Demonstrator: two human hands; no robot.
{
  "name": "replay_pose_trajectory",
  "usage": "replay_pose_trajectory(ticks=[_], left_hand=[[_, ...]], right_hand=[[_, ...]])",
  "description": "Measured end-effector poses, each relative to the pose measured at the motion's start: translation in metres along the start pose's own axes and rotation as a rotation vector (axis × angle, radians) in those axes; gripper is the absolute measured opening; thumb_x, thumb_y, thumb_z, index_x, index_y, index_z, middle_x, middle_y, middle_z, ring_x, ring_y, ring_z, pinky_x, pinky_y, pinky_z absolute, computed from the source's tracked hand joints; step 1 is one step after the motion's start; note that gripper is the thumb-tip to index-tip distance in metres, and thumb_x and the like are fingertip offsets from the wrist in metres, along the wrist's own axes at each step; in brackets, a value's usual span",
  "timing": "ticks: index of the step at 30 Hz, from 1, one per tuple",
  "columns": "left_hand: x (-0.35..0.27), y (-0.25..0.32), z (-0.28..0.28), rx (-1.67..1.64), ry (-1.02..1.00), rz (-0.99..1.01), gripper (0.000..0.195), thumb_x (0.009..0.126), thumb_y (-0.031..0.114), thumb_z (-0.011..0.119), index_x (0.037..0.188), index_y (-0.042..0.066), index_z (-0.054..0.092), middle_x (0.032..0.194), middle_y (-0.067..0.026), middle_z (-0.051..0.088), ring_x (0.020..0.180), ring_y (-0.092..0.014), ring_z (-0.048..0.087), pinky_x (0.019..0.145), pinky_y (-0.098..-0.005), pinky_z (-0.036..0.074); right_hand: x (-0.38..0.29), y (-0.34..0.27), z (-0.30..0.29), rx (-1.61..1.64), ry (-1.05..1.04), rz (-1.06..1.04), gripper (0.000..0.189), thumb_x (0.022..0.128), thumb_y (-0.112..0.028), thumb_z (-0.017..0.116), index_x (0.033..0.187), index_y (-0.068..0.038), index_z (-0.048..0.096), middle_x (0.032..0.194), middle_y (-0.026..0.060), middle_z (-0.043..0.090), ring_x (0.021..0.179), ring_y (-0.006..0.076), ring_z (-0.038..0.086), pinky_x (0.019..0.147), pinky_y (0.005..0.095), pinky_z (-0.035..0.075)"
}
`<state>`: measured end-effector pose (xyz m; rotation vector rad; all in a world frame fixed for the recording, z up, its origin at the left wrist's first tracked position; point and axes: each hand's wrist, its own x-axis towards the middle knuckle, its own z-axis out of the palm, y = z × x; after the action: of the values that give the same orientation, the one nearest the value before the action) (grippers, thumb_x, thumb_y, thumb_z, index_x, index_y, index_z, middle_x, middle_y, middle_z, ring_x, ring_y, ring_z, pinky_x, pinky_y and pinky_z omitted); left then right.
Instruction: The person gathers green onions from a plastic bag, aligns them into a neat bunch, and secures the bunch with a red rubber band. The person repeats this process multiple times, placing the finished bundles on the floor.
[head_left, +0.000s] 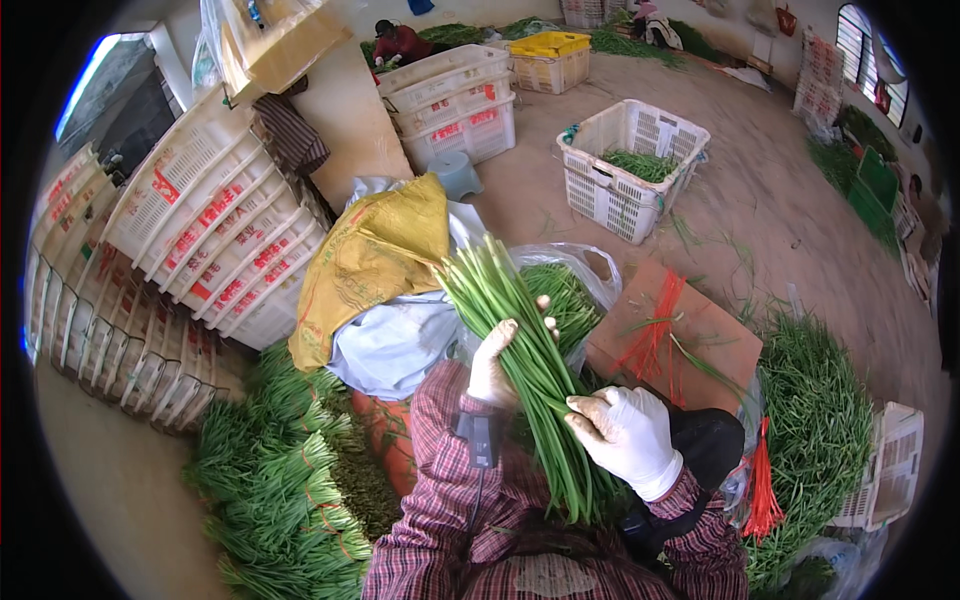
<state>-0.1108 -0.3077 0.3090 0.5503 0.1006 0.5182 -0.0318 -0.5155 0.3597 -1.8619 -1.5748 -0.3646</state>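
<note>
A thick bunch of green chives lies slantwise in front of my chest, its pale cut ends pointing up and away. My left hand, in a whitish glove with soiled fingertips, is wrapped around the upper part of the bunch. My right hand, gloved too, pinches a chive stalk at the bunch's right side between thumb and fingers. The leafy ends hang down over my lap. Just beyond my left hand, more chives fill a clear plastic bag.
Tied chive bundles are heaped at left; loose chives at right. Red ties lie on a cardboard sheet; others hang beside my right knee. A white crate stands ahead, stacked crates at left. A person works behind.
</note>
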Motion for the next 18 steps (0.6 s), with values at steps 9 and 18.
replay_pose_trajectory(ticks=[9,18], left_hand=[[-0.008,-0.028,-0.018,-0.037,-0.086,0.047,0.086,0.094,0.063,0.065,0.156,0.006,0.042,0.151,-0.0158,0.054,0.124,-0.030,0.062,0.108,-0.0489,0.053],[-0.017,-0.047,-0.027,-0.131,-0.137,-0.072,0.083,0.097,0.047,0.068,0.157,-0.002,0.038,0.155,-0.0161,0.051,0.132,-0.030,0.059,0.111,-0.0474,0.051]], right_hand=[[-0.011,0.018,-0.014,0.623,-0.016,0.503,0.012,0.087,-0.004,0.081,0.096,-0.004,0.074,0.082,0.0018,0.068,0.061,0.0056,0.057,0.055,0.0239,0.044],[0.002,0.015,-0.014,0.716,-0.143,0.387,0.022,0.091,-0.012,0.082,0.110,-0.004,0.076,0.085,0.0025,0.071,0.066,0.0072,0.062,0.060,0.0241,0.049]])
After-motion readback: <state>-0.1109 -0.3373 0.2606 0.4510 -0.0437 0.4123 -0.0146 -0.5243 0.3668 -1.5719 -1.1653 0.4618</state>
